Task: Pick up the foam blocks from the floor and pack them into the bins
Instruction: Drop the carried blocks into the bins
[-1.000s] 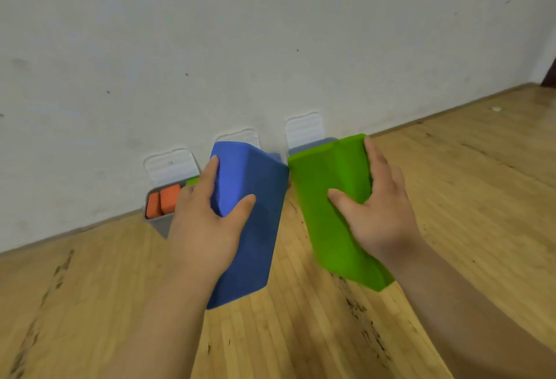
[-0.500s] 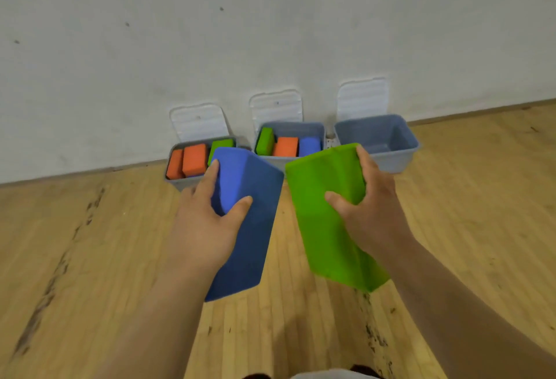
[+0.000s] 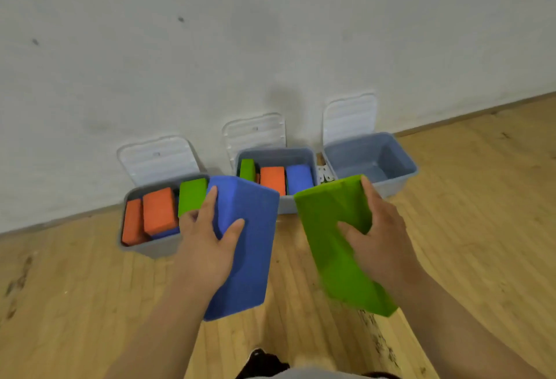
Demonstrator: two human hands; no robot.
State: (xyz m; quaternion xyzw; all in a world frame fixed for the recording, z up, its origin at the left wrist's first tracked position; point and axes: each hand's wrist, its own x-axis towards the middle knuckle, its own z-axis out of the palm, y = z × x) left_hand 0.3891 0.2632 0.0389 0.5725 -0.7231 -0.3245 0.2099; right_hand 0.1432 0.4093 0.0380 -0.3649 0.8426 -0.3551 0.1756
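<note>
Two grips, left fingers wrapping blue block, right fingers wrapping green block

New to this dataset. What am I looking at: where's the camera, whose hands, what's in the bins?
No robot here: a person works bare-handed, and the single camera sits on their head, looking forward and down. The left hand grips a blue foam block; the right hand grips a green foam block, both held above the wooden floor. Three grey bins stand along the wall, lids propped open behind them. The left bin holds orange blocks, a green one and a blue one; the middle bin holds three blocks: green, orange, blue; the right bin shows no blocks.
</note>
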